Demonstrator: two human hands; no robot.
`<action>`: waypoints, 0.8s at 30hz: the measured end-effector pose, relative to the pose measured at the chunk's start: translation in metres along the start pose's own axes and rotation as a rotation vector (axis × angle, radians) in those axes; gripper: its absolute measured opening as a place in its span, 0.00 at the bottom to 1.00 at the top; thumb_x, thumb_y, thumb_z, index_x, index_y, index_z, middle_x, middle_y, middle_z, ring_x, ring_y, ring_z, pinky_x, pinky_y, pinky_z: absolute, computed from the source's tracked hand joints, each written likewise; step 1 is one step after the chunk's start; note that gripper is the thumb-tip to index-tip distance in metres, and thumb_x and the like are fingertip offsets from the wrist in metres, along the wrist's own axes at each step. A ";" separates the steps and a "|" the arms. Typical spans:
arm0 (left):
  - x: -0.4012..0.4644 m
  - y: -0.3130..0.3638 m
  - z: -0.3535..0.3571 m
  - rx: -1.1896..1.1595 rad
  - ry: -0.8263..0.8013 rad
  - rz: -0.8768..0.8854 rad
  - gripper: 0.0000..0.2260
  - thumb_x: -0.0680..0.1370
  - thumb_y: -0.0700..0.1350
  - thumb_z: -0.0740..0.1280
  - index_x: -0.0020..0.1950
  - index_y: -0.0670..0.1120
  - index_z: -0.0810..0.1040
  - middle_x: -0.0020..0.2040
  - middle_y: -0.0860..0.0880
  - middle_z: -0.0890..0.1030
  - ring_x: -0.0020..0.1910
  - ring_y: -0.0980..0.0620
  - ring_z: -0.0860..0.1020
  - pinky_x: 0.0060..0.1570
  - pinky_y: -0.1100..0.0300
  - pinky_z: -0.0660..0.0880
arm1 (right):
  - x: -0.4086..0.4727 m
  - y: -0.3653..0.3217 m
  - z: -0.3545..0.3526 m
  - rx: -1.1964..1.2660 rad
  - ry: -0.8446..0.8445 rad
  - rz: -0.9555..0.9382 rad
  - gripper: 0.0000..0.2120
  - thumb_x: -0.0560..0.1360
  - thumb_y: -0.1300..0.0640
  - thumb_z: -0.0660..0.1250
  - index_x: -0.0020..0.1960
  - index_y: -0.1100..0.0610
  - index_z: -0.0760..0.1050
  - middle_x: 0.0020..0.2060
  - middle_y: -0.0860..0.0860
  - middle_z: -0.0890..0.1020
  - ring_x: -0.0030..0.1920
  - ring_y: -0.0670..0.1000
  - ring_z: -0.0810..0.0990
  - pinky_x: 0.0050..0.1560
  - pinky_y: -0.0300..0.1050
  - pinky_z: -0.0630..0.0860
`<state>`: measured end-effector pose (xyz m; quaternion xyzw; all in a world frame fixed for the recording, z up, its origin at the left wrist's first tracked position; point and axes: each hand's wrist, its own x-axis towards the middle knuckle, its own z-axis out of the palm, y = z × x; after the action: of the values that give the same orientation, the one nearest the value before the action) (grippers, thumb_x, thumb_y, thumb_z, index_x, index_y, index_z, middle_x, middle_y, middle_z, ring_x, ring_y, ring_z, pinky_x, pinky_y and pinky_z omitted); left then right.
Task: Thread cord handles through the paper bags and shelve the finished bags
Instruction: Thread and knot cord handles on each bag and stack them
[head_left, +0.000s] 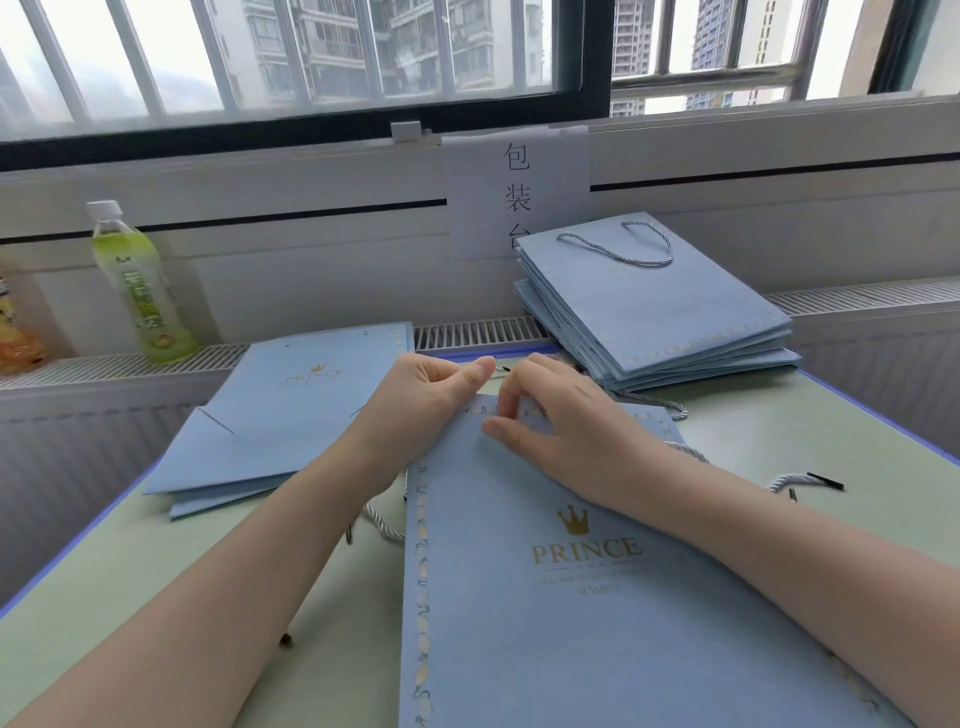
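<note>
A flat blue paper bag (571, 597) on the pale green table (130, 597), close to the body, with a gold crown and the gold word "PRINCE" on it. Smaller gold lines under that word, too blurry to read. A row of little shiny ovals down the bag's left edge.

Left hand (421, 400) at the bag's top left corner, fingers curled, thumb and first finger pinched on a thin cord end with a black tip (503, 368). Right hand (561, 421) on the top edge of the bag, fingers bent down and pinching the paper there, thumb flat on the front of the bag.

More grey-white twisted cord (795, 480) with black tips loose on the table to the right. Another bit of cord (382, 522) peeking out under the left arm.

To the left, a low pile of flat bags (270, 426), top one also marked "PRINCE". At the back right, a taller stack of bags (660, 312) with a cord handle (623, 244) already on the top one.

A white paper sign (498, 187) taped on the wall with black Chinese writing, 包装台. A green drink bottle (140, 291) with a white cap on the ledge at the left, label too blurry to read. An orange packet (18, 332) at the far left edge.

Big window with white bars (311, 52) above, tall grey buildings outside
</note>
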<state>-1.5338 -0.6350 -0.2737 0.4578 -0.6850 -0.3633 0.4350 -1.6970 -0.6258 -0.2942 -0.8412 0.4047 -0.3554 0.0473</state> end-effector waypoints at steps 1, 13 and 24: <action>0.000 0.000 0.000 -0.007 -0.001 -0.003 0.21 0.77 0.51 0.65 0.32 0.36 0.77 0.26 0.45 0.77 0.23 0.50 0.74 0.24 0.64 0.70 | 0.000 0.000 0.000 -0.004 0.001 0.000 0.09 0.75 0.50 0.66 0.41 0.47 0.66 0.38 0.38 0.68 0.42 0.42 0.67 0.46 0.41 0.64; -0.003 0.002 -0.002 0.002 0.058 0.110 0.33 0.70 0.59 0.66 0.41 0.24 0.72 0.36 0.24 0.72 0.32 0.45 0.69 0.34 0.52 0.67 | -0.001 -0.004 -0.007 -0.178 0.054 -0.118 0.15 0.74 0.43 0.55 0.45 0.54 0.70 0.44 0.48 0.73 0.45 0.48 0.69 0.48 0.46 0.69; 0.009 -0.017 -0.005 0.444 0.303 0.153 0.21 0.78 0.52 0.65 0.28 0.46 0.66 0.25 0.52 0.67 0.28 0.50 0.65 0.33 0.56 0.64 | -0.002 -0.005 -0.013 -0.365 -0.078 -0.003 0.10 0.78 0.48 0.61 0.48 0.56 0.73 0.57 0.51 0.72 0.59 0.54 0.68 0.60 0.51 0.67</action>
<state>-1.5259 -0.6497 -0.2852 0.5380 -0.7077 -0.0978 0.4475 -1.7030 -0.6183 -0.2837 -0.8496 0.4589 -0.2434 -0.0913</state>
